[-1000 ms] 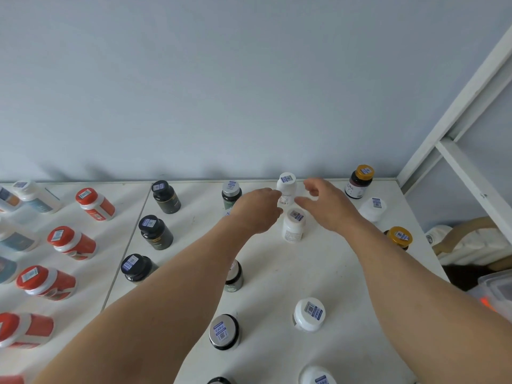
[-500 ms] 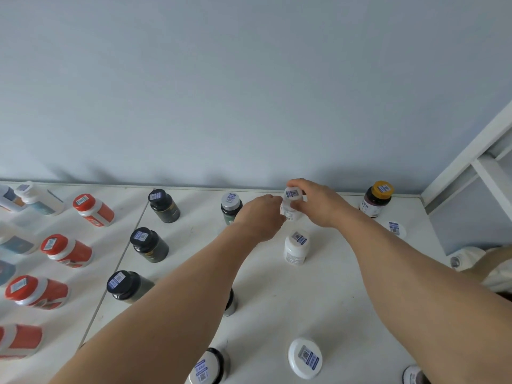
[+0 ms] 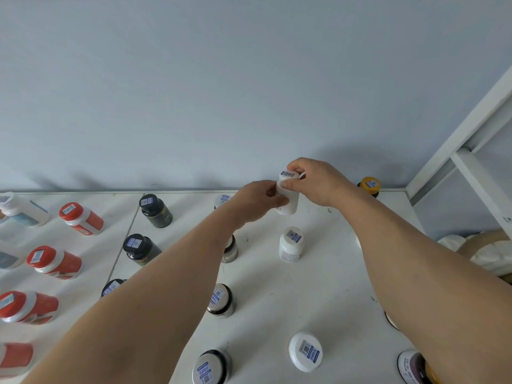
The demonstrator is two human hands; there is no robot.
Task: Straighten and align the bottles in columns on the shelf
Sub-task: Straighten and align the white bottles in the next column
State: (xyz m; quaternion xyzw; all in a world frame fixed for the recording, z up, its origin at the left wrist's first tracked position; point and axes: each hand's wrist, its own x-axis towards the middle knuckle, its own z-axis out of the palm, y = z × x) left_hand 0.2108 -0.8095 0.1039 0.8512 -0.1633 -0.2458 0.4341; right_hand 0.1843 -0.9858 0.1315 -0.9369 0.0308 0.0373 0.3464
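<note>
White plastic bottle [image 3: 288, 199], contents unseen, is clamped in both grips: left hand [image 3: 256, 202] and right hand [image 3: 315, 180].

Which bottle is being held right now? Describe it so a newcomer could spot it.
Start at the grey back wall and drop to the far edge of the white shelf, right of centre. There the left hand and right hand meet on a small white bottle with a blue-labelled cap. It is the rearmost of the white column, the only one gripped by both hands.
</note>
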